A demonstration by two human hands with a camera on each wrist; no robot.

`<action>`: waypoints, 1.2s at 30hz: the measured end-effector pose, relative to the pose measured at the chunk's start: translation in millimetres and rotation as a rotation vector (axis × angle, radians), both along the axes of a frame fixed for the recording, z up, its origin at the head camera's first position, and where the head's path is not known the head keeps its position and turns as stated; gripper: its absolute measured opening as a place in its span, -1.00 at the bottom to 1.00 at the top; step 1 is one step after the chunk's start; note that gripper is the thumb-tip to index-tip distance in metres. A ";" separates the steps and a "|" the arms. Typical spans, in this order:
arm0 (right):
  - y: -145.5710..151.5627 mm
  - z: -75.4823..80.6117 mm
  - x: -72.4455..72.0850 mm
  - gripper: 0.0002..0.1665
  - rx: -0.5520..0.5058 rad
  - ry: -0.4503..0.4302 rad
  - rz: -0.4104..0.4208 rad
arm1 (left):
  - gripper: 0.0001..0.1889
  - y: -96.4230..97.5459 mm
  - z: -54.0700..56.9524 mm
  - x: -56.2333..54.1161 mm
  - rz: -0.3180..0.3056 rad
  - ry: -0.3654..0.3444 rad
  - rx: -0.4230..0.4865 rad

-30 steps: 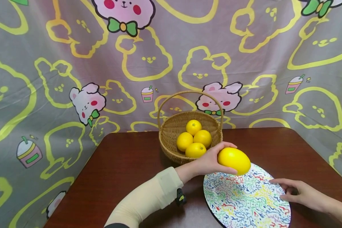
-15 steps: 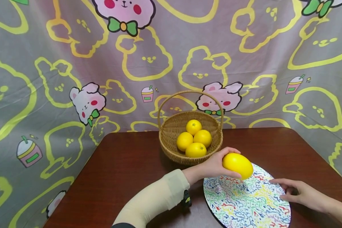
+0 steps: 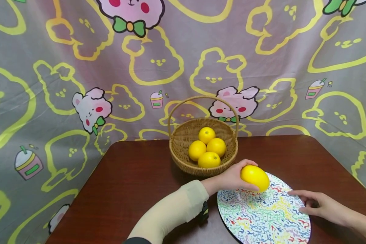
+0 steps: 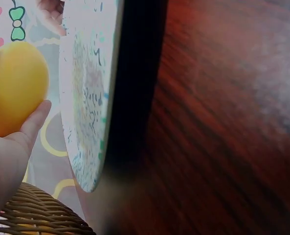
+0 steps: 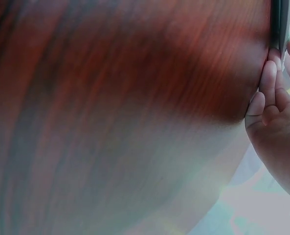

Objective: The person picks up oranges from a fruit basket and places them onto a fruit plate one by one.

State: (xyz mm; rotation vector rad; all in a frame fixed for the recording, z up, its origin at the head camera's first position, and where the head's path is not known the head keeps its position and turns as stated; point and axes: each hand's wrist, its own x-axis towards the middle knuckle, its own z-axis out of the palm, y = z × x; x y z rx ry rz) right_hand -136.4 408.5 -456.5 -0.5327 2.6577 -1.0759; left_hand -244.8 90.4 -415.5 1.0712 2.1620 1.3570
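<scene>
My left hand [image 3: 231,177] grips a smooth, oval yellow fruit [image 3: 255,178], held over the far left part of a round board [image 3: 271,217] with a multicoloured squiggle pattern. In the left wrist view, thumb and fingers lie around the fruit [image 4: 20,88], and the board [image 4: 88,98] stands beside it, with a dark side below its top. My right hand [image 3: 326,207] holds the board's right edge, forefinger and thumb at the rim. The right wrist view shows curled fingers [image 5: 269,85] low against the edge, close to the table.
A wicker basket [image 3: 183,162] with a tall handle stands behind the board, with several yellow fruits [image 3: 208,160] in it. Everything rests on a dark brown wooden table [image 3: 134,176]. A patterned cloth [image 3: 170,74] hangs behind and at the sides.
My left hand has carried the yellow fruit a little to the right and nearer, lower over the board. The right hand stays at the board's edge.
</scene>
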 end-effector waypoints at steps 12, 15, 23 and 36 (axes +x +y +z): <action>-0.5 1.5 -0.5 -0.40 0.004 -0.029 -0.008 | -0.35 12.1 -10.0 -4.2 0.026 -0.022 -0.047; 0.2 1.0 -1.2 -0.42 -0.001 -0.019 0.001 | -0.34 13.5 -11.8 -5.3 0.037 -0.015 -0.060; 0.1 1.1 -1.5 -0.41 0.000 -0.039 -0.013 | -0.32 12.5 -15.3 -9.8 0.058 -0.028 -0.070; 1.4 -2.5 -2.4 -0.44 -0.026 -0.009 0.017 | -0.26 12.8 -15.9 -12.1 0.068 0.035 -0.100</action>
